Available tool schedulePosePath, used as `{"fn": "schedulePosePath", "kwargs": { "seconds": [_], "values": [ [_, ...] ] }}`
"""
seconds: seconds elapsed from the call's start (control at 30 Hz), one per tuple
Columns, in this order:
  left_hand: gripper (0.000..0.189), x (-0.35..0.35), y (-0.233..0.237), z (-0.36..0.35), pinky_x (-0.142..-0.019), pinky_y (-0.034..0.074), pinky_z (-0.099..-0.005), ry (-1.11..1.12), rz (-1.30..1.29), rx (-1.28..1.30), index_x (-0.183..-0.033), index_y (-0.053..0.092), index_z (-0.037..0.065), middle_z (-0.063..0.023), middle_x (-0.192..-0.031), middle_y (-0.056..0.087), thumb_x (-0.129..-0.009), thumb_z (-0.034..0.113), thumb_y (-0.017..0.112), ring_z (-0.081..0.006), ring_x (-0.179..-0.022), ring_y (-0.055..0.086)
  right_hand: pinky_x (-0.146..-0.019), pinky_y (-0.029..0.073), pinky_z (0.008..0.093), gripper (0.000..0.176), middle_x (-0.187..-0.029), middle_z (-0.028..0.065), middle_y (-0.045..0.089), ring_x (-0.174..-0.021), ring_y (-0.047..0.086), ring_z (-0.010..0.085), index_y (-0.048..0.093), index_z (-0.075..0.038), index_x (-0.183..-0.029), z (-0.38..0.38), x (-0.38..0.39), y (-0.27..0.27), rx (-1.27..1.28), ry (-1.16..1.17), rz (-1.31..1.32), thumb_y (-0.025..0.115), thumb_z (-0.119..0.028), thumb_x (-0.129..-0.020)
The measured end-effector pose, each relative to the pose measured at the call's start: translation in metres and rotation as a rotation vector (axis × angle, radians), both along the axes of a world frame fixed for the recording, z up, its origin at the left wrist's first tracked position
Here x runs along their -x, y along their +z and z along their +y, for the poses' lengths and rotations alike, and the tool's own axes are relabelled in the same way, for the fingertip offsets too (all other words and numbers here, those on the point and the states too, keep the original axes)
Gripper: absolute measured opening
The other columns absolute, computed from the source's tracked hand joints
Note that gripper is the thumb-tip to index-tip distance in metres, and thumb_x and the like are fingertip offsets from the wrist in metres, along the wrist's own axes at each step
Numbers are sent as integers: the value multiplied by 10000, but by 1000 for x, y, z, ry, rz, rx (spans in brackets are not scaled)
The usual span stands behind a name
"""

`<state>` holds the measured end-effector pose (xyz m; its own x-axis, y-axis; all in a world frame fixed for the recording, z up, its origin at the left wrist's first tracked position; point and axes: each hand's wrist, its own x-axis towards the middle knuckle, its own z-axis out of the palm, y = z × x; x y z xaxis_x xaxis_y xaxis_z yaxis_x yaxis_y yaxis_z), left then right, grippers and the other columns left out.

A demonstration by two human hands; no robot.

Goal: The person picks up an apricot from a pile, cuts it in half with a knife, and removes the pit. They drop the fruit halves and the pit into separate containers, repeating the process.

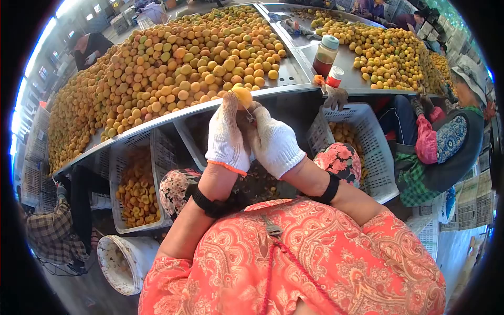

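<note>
My left hand (pixel 227 137), in a white knitted glove soiled at the fingers, is closed around a yellow apricot (pixel 242 97) near the table's front edge. Close against it, my right hand (pixel 273 139), gloved the same way, has its fingers closed on a small thin metal tool (pixel 250 116) just under the fruit. Most of that tool is hidden by the fingers, and I cannot tell its exact kind. Beyond both hands rises a large heap of whole apricots (pixel 194 63) on the metal table.
Crates of split apricots stand at left (pixel 116 205) and right (pixel 380 152) below the table rim (pixel 173 115). A jar of dark liquid (pixel 325 55) and a red-and-white container (pixel 335 76) stand on the table. A white bucket (pixel 142 257) is at lower left. People sit on both sides.
</note>
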<state>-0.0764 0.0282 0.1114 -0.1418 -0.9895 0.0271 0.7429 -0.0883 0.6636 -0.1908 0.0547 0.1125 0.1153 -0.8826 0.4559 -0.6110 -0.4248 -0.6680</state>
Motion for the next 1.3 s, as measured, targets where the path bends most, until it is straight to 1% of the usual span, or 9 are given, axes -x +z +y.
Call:
{"fn": "schedulePosePath", "kwargs": {
  "seconds": [0.1, 0.3, 0.73, 0.83, 0.93, 1.07, 1.13, 1.23, 1.3],
  "values": [
    [386, 0, 7, 0, -813, 491, -324, 17, -46, -56, -1130, 587, 54, -62, -982, 635, -980, 409, 610, -183, -915, 603, -603, 535, 433, 239, -792, 230, 667, -704, 693, 355, 558, 5, -1138, -6, 4, -6, 113, 55, -104, 584, -142, -951],
    [311, -16, -2, -20, -793, 526, -317, 59, -51, 51, -1067, 619, 17, -74, -987, 667, -992, 318, 605, -178, -882, 653, -538, 477, 411, 237, -670, 193, 615, -654, 658, 390, 562, -14, -873, 11, 25, 32, -89, 56, -216, 663, -219, -933],
    [390, -8, 37, 39, -735, 464, -221, 30, -703, 349, -1341, 533, 23, -27, -980, 616, -1011, 230, 504, -90, -825, 577, -623, 516, 412, 325, -772, 207, 645, -770, 686, 377, 587, -27, -1059, 7, 26, 54, 17, 108, -391, 631, -330, -951],
    [380, -2, 30, 39, -835, 501, -249, 188, -959, 582, -1357, 520, -1, -57, -1164, 640, -1000, 129, 513, -122, -998, 612, -639, 510, 417, 339, -771, 205, 641, -775, 676, 382, 590, -19, -1040, 0, 22, 48, -21, 75, -341, 631, -340, -938],
    [442, 9, 23, 38, -916, 500, -258, 23, -418, 190, -1433, 441, 14, -103, -1309, 579, -1019, 147, 518, -170, -1091, 618, -648, 503, 421, 329, -771, 204, 637, -775, 669, 377, 602, -20, -1007, -9, 19, 38, -75, 92, -448, 628, -337, -927],
    [447, 20, 20, 35, -874, 528, -272, 25, -153, 62, -1439, 436, 28, -102, -1269, 609, -1017, 147, 521, -176, -1046, 643, -615, 499, 403, 277, -736, 192, 634, -723, 665, 367, 617, -32, -979, -9, 14, 36, -7, 60, -472, 636, -302, -920],
    [285, 23, 21, 34, -517, 427, -183, 37, -198, -43, -1199, 620, 166, 55, -869, 648, -984, 344, 560, -66, -639, 599, -601, 499, 399, 263, -725, 189, 633, -705, 664, 366, 620, -36, -972, -11, 14, 32, -4, 30, -435, 643, -291, -914],
    [387, 12, 3, 26, -738, 556, -300, -105, -5, -204, -1347, 517, 79, -38, -1079, 669, -1005, 258, 544, -178, -891, 673, -578, 501, 402, 244, -706, 184, 630, -683, 661, 371, 618, -36, -971, -18, 14, 21, 85, 18, -369, 661, -266, -900],
    [364, 18, 2, 23, -740, 558, -323, -61, -27, -271, -1288, 551, 101, -37, -1060, 670, -993, 314, 556, -194, -890, 675, -576, 504, 417, 239, -713, 196, 628, -694, 658, 383, 616, -33, -967, -20, 15, 17, 153, 8, -281, 672, -251, -886]
  ]
}}
